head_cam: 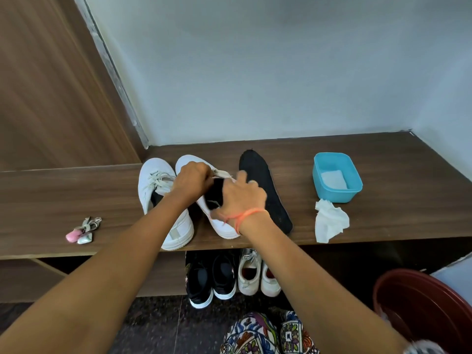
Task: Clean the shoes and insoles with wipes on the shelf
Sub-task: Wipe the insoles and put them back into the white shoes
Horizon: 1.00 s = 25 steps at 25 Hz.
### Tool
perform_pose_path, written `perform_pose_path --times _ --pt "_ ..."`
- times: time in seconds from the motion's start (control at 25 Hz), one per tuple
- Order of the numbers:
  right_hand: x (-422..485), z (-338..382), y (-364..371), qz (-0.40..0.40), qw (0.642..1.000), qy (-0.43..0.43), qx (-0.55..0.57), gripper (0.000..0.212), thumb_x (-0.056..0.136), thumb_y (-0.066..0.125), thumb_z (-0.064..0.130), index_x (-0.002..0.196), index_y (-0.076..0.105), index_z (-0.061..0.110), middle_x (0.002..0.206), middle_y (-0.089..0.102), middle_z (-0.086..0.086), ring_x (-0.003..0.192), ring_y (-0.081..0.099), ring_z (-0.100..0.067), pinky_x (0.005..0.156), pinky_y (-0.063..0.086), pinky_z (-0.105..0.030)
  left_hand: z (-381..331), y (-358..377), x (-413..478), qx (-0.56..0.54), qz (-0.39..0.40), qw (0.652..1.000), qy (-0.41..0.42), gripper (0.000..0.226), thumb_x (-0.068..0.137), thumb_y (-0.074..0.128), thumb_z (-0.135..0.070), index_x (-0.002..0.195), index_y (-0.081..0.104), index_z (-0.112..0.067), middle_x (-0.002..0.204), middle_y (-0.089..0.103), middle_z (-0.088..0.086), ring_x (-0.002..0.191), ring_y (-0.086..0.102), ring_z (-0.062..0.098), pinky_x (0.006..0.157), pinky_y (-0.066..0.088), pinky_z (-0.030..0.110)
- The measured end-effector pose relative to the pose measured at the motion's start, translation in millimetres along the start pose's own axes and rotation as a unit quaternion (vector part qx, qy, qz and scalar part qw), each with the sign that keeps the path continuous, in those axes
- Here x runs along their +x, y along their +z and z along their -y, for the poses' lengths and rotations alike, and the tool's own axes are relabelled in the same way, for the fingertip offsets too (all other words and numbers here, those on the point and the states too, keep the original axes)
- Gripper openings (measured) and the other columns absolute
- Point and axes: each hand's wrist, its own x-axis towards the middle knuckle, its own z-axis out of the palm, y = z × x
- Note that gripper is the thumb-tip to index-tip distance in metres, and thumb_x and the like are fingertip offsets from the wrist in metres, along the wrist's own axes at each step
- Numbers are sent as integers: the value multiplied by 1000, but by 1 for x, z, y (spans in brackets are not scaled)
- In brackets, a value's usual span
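On the shelf [51,200], the left hand [192,180] curls its fingers round the top of the white shoe [222,226]. The right hand [241,198] covers the black insole [214,194] inside; I cannot tell if it pinches. I think it is best to hold the shoe open and slide the insole slowly.

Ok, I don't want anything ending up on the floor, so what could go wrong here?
The untouched shoe has its heel right at the shelf's front edge, under the left arm. A nudge might tip it off while the left hand grips the other shoe. The used wipe lies at that same edge and could slip off.
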Motion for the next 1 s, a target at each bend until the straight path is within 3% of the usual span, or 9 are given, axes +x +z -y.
perform_pose_path --times 0.08,0.16,0.4,0.52,0.64,0.72,0.8,0.92,1.0 --pt "-31 -5 -7 -9 1000 -6 9 52 82 61 40 123 49 10 128 38 -12 114 44 -36 80 45 -38 -1 2 -1 -2 -11 1000 -7 17 88 55 -17 87 65 -3 91 65 19 91 58 36 70 41 33" --pt "-46 -10 -8 -52 998 -41 2 35 94 49 33 116 58 7 127 43 -12 118 42 -33 78 43 -36 -1 4 -2 -3 -12 1000 -7 17 88 54 -14 87 65 -3 90 65 20 90 58 37 71 43 34" --pt "1 -10 5 -36 996 -72 -27 37 100 42 28 119 59 2 126 53 -11 122 41 -30 86 44 -38 -6 -1 -4 -12 -10 1000 13 19 88 54 -12 90 67 1 89 67 21 91 59 35 70 39 33" --pt "23 -9 4 3 997 -53 -58 39 98 44 36 118 60 7 123 58 -10 126 39 -26 91 40 -38 -6 1 -6 -23 -15 999 19 19 88 55 -12 92 67 1 89 68 19 90 59 35 68 38 32" --pt "29 -10 2 54 994 -73 -64 55 96 31 53 110 64 11 123 58 -9 127 36 -24 92 34 -41 -5 5 -6 -37 -11 999 14 19 87 54 -11 94 67 0 88 68 18 89 59 35 68 39 33" --pt "19 -16 2 43 986 -128 -97 67 93 26 62 108 66 11 129 52 -8 128 31 -26 91 31 -43 -5 6 -6 -40 -12 999 13 18 88 53 -11 97 67 -2 90 68 17 90 60 33 68 38 31" --pt "6 -24 5 -7 964 -207 -166 67 88 36 66 109 67 10 131 47 -6 127 30 -26 90 30 -42 -4 7 -7 -41 -16 999 18 19 89 54 -13 100 66 -4 93 68 16 93 60 32 70 38 30" --pt "2 -31 0 -14 944 -245 -223 44 88 52 50 108 65 13 111 59 -5 117 44 -24 85 30 -39 -4 7 -7 -48 -19 998 20 19 89 53 -11 101 66 -4 93 68 16 94 60 32 72 41 32" --pt "4 -25 -7 -3 938 -266 -223 21 89 54 33 94 63 15 87 61 -2 100 55 -25 77 28 -34 -4 6 -6 -55 -21 998 16 19 88 54 -10 101 67 -4 93 69 16 93 60 31 72 40 31"
